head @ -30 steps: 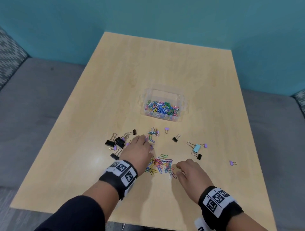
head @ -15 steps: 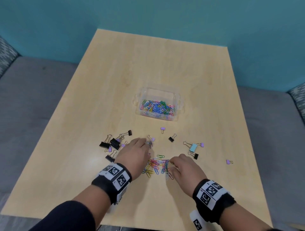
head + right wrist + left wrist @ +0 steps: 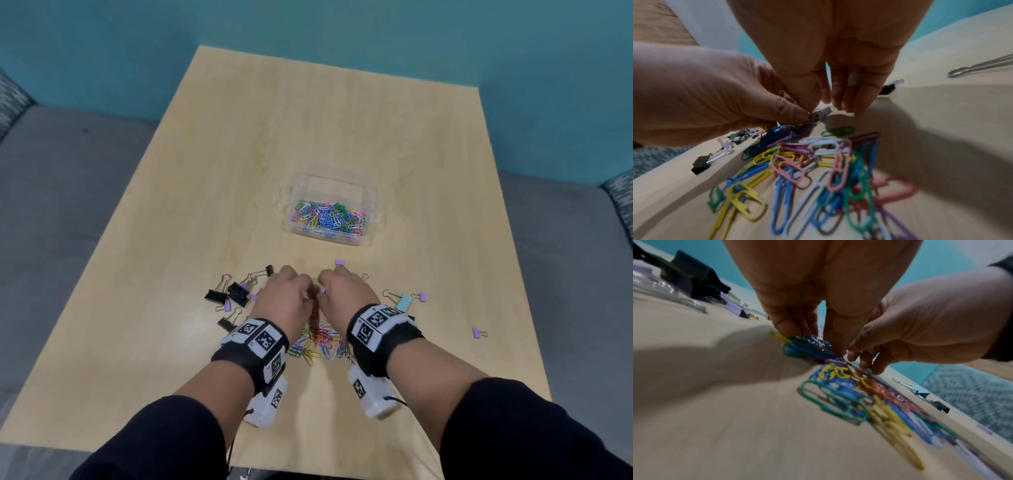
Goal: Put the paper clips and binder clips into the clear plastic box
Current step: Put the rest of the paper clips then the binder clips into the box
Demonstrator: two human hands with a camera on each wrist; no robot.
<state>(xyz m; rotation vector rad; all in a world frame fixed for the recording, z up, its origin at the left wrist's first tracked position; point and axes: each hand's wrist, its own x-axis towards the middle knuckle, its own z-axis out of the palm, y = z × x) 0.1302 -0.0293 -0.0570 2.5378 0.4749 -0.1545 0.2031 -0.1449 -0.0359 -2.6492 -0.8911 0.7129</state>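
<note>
Paper clips [image 3: 322,339] piled, both hands above

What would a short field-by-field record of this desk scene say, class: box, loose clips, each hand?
box: clear plastic box, open, paper clips inside
loose paper clips: coloured pile on the table, under both hands
binder clips: black cluster at left, light blue one at right
left hand: pinches a small purple binder clip
right hand: fingers curled beside the left; hold unclear

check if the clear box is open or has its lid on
Open. The box shows no lid in the head view, and the paper clips inside lie uncovered, filling only its near part.
</note>
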